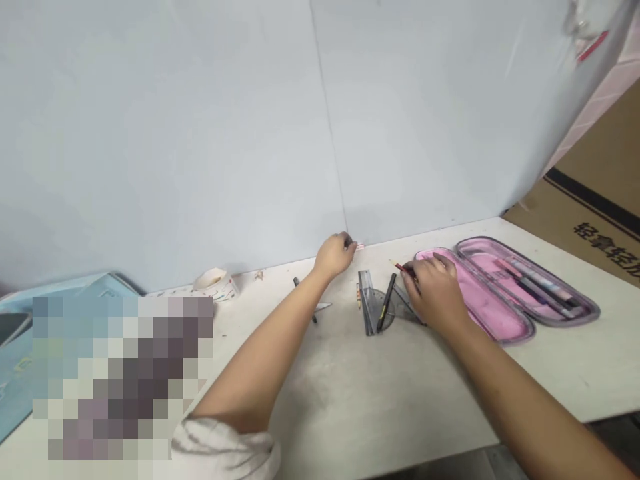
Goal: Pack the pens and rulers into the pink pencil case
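Observation:
My left hand [334, 253] reaches to the back of the white table [350, 393] and pinches a small pink and white object [359, 246] by the wall. My right hand [436, 287] lies just left of an open pink pencil case [505, 287] and grips a red pencil [403, 267] that points up and left. Between my hands lie a grey clear ruler [367, 303], a protractor [395, 308] and a black pen [386, 312]. Several pens [543, 288] lie in the far half of the case.
A roll of patterned tape [216, 283] sits at the back left near a scrap of paper [259, 274]. A dark pen [306, 300] lies under my left forearm. A light blue box [20, 347] is at far left, cardboard boxes [595, 200] at right.

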### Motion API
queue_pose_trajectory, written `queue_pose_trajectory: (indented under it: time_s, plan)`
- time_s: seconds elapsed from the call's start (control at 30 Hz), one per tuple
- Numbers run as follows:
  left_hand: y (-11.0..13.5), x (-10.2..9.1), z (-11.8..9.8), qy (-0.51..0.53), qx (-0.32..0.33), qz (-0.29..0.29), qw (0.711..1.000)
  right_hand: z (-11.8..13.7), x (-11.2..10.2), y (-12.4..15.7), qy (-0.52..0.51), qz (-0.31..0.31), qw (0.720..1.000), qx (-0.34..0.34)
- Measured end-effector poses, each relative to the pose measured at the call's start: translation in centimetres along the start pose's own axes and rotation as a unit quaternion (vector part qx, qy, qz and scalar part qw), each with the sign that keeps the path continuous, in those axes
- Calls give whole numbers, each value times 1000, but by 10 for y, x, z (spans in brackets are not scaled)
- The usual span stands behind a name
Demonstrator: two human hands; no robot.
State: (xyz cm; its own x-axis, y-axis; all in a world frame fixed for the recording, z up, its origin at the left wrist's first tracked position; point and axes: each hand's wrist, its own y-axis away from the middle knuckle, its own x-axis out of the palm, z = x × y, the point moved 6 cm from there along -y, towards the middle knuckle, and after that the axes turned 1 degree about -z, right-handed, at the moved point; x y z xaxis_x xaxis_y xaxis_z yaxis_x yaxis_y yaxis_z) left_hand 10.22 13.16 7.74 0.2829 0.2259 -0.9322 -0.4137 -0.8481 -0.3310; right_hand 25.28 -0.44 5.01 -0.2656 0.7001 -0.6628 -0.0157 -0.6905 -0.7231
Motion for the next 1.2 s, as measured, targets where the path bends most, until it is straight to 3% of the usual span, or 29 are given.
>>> queue_pose_trajectory:
  time_s: [0.13, 0.3, 0.4, 0.5, 0.6, 0.7, 0.87, 1.07, 1.2]
  plan:
    - [-36, 32, -1, -100, -9, 42, 994, -4, -2, -2, 32, -4, 999, -5]
    - [-47, 63, -10, -117, -26, 58, 991, -1, -3, -8, 35, -12, 999, -13]
    - [-47, 69, -12, -113, -29, 64, 991, 0, -2, -9, 25, -13, 1000, -11]
    - [-40, 60, -16, -95, -17, 65, 993, 1, -3, -8, 12, -14, 1000, -7]
    - [-20, 39, -29, 3, 38, 48, 998, 2, -5, -8, -3, -20, 1000, -9]
    - [15, 12, -38, 147, 84, 20, 985, 6, -8, -5, -24, -35, 999, -26]
    - [77, -20, -29, 204, 68, -6, 977, 25, -10, 8, -55, -36, 993, -97]
    - [131, -21, -16, 125, 62, -3, 990, 70, -1, 28, -6, 15, 971, -239]
    - [149, -21, -13, 136, 55, -35, 989, 91, 2, 31, 26, 8, 957, -288]
